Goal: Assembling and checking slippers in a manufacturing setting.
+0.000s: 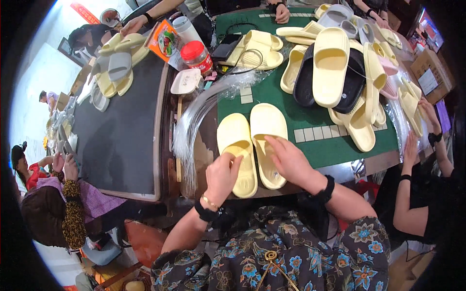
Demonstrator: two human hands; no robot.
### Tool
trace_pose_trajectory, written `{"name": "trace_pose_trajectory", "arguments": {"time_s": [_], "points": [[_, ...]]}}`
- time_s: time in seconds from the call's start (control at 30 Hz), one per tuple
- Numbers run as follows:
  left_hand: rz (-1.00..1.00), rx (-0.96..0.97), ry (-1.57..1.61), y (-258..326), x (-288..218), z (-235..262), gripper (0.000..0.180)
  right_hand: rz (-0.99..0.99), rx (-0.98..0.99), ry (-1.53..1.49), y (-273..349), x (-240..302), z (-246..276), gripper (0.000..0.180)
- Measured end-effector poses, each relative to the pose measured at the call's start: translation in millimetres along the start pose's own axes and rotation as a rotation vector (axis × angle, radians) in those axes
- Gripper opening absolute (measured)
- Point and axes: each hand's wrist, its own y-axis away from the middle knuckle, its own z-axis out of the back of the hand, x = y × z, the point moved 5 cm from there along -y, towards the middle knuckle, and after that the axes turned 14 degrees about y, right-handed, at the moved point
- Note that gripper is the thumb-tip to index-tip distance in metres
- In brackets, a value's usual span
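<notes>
Two pale yellow slippers lie side by side before me, soles down, toes pointing away. On the left slipper (pixel 234 127), my left hand (pixel 221 177) is closed at the side of the strap opening, its fingers curled and partly hidden. My right hand (pixel 293 162) grips the strap edge of the right slipper (pixel 268 119), with its fingertips at the opening. Just left of the pair, a bundle of clear plastic ties (pixel 188 145) fans out along the table edge.
A pile of yellow slippers (pixel 331 63) with a black slipper (pixel 305 82) lies beyond on the green mat (pixel 310 109). A red-lidded jar (pixel 195 56) and a white tub (pixel 186 81) stand left. Another person's hands (pixel 410 145) are at right. A dark table (pixel 121 131) adjoins on the left.
</notes>
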Motion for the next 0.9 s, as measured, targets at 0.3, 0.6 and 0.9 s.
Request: {"name": "trace_pose_trajectory", "arguments": {"time_s": [0.3,0.6,0.9], "points": [[-0.429,0.221,-0.094,12,-26,-26,0.025,0.191,0.048,-0.002,21,10,-11,0.034],[-0.383,-0.029,-0.079,-9,-28,-32,0.011,0.161,-0.149,0.069,4,4,-5,0.031],[0.156,-0.263,0.217,-80,38,25,0.021,-0.313,-0.258,-0.191,-36,-71,25,0.023]]}}
